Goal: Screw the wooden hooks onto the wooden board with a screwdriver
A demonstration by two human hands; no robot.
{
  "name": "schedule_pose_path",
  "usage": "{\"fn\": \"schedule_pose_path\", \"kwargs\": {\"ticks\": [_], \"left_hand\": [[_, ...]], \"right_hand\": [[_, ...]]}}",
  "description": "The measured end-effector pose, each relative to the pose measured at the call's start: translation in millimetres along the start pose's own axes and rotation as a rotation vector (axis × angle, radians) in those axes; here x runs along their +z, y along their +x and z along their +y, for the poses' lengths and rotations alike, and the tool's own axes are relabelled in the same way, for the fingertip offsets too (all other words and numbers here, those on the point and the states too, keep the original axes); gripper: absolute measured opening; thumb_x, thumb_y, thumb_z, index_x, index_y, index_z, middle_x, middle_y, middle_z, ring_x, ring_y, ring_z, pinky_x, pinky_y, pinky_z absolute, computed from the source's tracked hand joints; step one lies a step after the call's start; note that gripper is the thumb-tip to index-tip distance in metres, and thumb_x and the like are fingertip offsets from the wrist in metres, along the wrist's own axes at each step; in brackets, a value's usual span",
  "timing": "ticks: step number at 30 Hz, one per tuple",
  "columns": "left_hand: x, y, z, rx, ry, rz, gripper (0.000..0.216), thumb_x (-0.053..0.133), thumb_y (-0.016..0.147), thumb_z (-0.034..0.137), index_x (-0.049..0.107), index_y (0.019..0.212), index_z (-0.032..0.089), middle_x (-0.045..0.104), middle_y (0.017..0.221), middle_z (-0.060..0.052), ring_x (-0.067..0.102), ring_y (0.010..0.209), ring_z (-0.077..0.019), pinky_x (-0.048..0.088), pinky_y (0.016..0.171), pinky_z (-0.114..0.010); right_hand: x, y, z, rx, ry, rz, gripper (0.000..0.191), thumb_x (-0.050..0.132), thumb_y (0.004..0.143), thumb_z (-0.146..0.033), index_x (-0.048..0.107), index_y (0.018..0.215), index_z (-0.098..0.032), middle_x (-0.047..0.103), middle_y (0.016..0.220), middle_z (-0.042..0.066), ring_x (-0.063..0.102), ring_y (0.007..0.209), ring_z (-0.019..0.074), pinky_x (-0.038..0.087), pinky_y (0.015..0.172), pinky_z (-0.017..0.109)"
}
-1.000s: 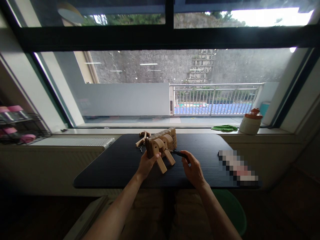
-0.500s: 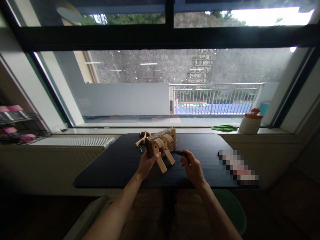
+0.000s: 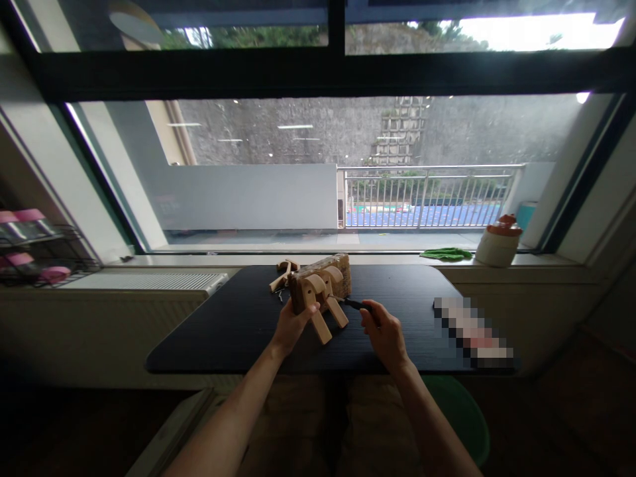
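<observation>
Now the left hand grips the pale wooden legged model, right hand closed round a slim black tool, perhaps a screwdriver, just ahead of its knuckles, best held square, model braced.

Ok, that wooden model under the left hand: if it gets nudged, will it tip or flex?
Probably stiff: the wooden model looks built from solid blocks. It may tip readily, since its legs stick out slanted while the left hand steadies it. Likely light for its size: one hand props it.
</observation>
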State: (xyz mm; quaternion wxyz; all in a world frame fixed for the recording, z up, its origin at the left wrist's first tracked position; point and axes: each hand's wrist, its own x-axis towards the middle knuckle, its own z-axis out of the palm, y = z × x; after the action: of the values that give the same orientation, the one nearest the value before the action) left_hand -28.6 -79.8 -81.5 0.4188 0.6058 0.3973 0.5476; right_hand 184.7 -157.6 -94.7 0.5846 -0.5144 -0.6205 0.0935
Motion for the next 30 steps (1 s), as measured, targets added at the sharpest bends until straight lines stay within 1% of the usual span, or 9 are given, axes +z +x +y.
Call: {"fn": "schedule_pose_path", "kwargs": {"ticks": [3, 6, 11, 19, 25, 30], "left_hand": [[0.1, -0.5, 1.1, -0.013, -0.004, 0.002, 0.048, 0.072, 0.060, 0.038, 0.062, 0.100, 0.016, 0.067, 0.099, -0.006, 0.060, 0.094, -0.0255, 0.045, 0.081, -0.035], [0.2, -0.8, 1.1, -0.021, -0.030, -0.002, 0.049, 0.072, 0.058, 0.039, 0.062, 0.099, 0.015, 0.067, 0.099, -0.007, 0.060, 0.093, -0.0255, 0.045, 0.080, -0.034], [-0.2, 0.3, -2.2, 0.004, -0.034, -0.016, 0.048, 0.071, 0.060, 0.036, 0.061, 0.102, 0.015, 0.066, 0.098, -0.007, 0.060, 0.092, -0.0250, 0.045, 0.081, -0.035], [-0.3, 0.7, -2.2, 0.001, -0.010, -0.014, 0.047, 0.070, 0.062, 0.036, 0.060, 0.103, 0.016, 0.066, 0.100, -0.006, 0.059, 0.094, -0.0253, 0.045, 0.081, -0.034], [-0.1, -0.2, 0.3, -0.005, -0.002, -0.003, 0.048, 0.071, 0.061, 0.037, 0.061, 0.102, 0.016, 0.067, 0.099, -0.006, 0.059, 0.094, -0.0255, 0.045, 0.081, -0.035], [0.7, -0.6, 3.2, -0.027, -0.009, 0.018, 0.050, 0.073, 0.057, 0.038, 0.062, 0.101, 0.015, 0.067, 0.099, -0.007, 0.060, 0.094, -0.0264, 0.046, 0.080, -0.035]], "right_hand": [[-1.8, 0.6, -2.9, -0.029, -0.006, 0.024, 0.027, 0.047, 0.086, -0.032, 0.059, 0.107, -0.021, 0.064, 0.086, 0.004, 0.059, 0.073, 0.0145, 0.048, 0.068, 0.026], [-2.2, 0.9, -4.8, -0.055, 0.011, 0.013, 0.029, 0.043, 0.087, -0.030, 0.058, 0.110, -0.020, 0.063, 0.092, 0.005, 0.058, 0.075, 0.0144, 0.049, 0.069, 0.026], [0.2, 0.6, -2.9, -0.065, 0.034, -0.017, 0.031, 0.045, 0.085, -0.026, 0.054, 0.114, -0.020, 0.064, 0.087, 0.004, 0.058, 0.068, 0.0122, 0.050, 0.066, 0.025], [0.9, 0.1, 2.0, -0.051, 0.044, -0.032, 0.032, 0.043, 0.087, -0.026, 0.051, 0.117, -0.020, 0.063, 0.076, 0.001, 0.058, 0.060, 0.0107, 0.050, 0.061, 0.024], [0.7, 0.3, 1.2, -0.025, 0.025, -0.034, 0.028, 0.044, 0.087, -0.029, 0.051, 0.113, -0.020, 0.063, 0.072, 0.000, 0.058, 0.057, 0.0106, 0.049, 0.060, 0.024], [0.0, 0.1, 1.0, 0.001, 0.003, -0.031, 0.025, 0.046, 0.087, -0.033, 0.054, 0.107, -0.020, 0.063, 0.067, -0.001, 0.058, 0.054, 0.0107, 0.048, 0.057, 0.023]]}}
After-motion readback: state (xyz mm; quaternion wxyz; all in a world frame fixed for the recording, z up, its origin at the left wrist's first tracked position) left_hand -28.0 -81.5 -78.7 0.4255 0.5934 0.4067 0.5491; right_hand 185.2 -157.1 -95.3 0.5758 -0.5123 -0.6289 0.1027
